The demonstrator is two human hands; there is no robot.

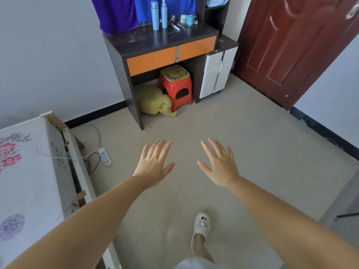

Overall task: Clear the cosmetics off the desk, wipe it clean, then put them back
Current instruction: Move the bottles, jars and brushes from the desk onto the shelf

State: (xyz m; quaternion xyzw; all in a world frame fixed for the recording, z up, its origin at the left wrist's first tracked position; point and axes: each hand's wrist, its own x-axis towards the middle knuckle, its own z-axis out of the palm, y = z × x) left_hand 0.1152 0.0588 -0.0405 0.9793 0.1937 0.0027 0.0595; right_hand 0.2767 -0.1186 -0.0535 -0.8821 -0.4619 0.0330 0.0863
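A dark desk [147, 40] with two orange drawers stands across the room, its top dusty. At its back stand two tall pale blue bottles [155, 15], a small white jar [183, 18], a teal jar [190, 20] and a few thin tubes or pencils [175, 26] lying flat. My left hand [154, 163] and my right hand [219, 162] are stretched out over the floor well short of the desk, palms down, fingers straight and spread, holding nothing.
A red plastic stool [175, 86] and a yellow elephant toy [155, 100] sit under the desk. A white drawer unit [215, 72] adjoins its right side, beside a brown door [295, 45]. A white cloth-covered bed [29, 171] is at left, a power strip [104, 156] on the floor.
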